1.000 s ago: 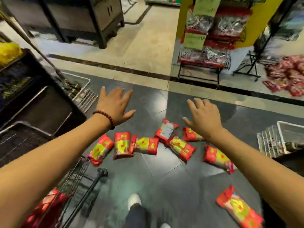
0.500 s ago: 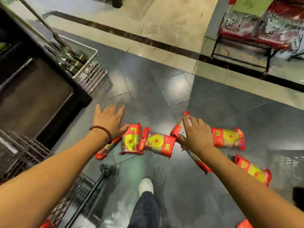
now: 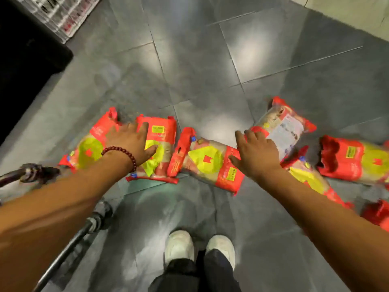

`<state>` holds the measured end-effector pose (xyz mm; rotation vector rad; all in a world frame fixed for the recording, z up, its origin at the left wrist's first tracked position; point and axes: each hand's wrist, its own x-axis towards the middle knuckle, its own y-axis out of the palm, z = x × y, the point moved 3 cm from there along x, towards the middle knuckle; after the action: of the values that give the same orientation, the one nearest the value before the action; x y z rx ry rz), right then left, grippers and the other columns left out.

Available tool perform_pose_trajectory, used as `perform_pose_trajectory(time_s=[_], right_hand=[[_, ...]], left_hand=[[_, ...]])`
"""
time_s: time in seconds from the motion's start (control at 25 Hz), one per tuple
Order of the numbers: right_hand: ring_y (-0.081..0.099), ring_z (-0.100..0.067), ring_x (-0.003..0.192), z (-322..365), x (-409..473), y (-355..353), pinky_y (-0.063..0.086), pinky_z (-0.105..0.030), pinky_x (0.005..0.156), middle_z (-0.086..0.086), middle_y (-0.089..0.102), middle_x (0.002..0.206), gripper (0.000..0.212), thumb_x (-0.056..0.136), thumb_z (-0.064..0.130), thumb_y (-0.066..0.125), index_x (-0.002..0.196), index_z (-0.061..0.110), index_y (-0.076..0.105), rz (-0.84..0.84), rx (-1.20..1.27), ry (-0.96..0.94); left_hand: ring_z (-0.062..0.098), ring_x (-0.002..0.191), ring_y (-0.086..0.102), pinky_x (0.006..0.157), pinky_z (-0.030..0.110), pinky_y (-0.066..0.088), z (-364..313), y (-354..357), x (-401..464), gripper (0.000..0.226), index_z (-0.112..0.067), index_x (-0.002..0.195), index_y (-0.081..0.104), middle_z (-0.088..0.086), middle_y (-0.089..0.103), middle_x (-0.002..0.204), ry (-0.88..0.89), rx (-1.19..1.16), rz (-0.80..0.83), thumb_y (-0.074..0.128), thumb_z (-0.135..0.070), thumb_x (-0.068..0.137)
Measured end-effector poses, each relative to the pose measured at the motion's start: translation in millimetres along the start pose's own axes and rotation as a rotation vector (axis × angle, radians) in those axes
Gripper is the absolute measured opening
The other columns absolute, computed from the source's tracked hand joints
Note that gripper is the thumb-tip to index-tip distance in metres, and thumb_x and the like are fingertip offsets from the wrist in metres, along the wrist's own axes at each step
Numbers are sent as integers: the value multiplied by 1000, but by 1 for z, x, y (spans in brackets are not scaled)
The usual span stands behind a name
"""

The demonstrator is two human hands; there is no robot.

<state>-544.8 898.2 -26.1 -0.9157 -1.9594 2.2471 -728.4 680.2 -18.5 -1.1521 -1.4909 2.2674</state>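
Several red and yellow food packets lie in a rough row on the dark tiled floor. My left hand (image 3: 131, 144), with a bead bracelet at the wrist, is spread with straight fingers over the leftmost packet (image 3: 88, 148) and the second packet (image 3: 162, 144). My right hand (image 3: 255, 153) is spread flat between the middle packet (image 3: 206, 161) and a packet lying label-side up (image 3: 288, 129). Whether either palm touches a packet is unclear. More packets (image 3: 353, 159) lie to the right, partly under my right forearm.
A shopping cart's wheel and frame (image 3: 88, 226) stand at the lower left, beside my left arm. A dark shelf base (image 3: 27, 60) and a white wire basket (image 3: 65, 15) fill the upper left. My two white shoes (image 3: 197, 247) stand just behind the packets.
The view has tilted down and drawn closer to the floor. Both hands have dropped lower over the packets, and my second shoe has come into view.
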Motion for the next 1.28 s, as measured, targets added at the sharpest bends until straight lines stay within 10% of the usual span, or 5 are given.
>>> perform_pose_trajectory(time_s=[0.16,0.4,0.76,0.92,1.28], right_hand=[[60,-40,98,4,53,112,50,-45,71,-18,64,106,61,71,34,74,120,2,56,64,-27,-20],[43,-41,121,-5,89,192,40,-48,95,-23,43,134,91,86,64,40,150,11,5,239,89,78],[63,-31,98,28,94,193,52,-41,82,-12,63,111,57,78,51,67,108,10,40,134,973,432],[62,-22,87,29,82,178,50,-33,66,-4,60,101,51,80,46,67,103,12,38,103,984,392],[56,-21,86,31,4,-35,40,-30,62,-3,57,100,54,80,46,68,108,8,43,-17,1038,305]], left_hand=[[39,124,49,101,46,43,12,131,47,73,-7,141,31,24,49,135,-177,-189,108,42,-57,89],[51,121,44,103,51,35,19,211,83,86,-6,152,3,35,38,137,-377,-543,60,50,-46,91],[20,103,55,86,33,45,11,219,89,100,-13,118,34,-6,57,101,-497,-1232,133,94,-38,42],[11,87,49,70,23,40,-12,209,71,77,-15,110,24,-13,45,88,-560,-1373,35,84,0,64],[21,97,57,82,32,46,41,9,-27,83,-18,114,27,0,56,107,-448,-1339,-63,89,-23,60]])
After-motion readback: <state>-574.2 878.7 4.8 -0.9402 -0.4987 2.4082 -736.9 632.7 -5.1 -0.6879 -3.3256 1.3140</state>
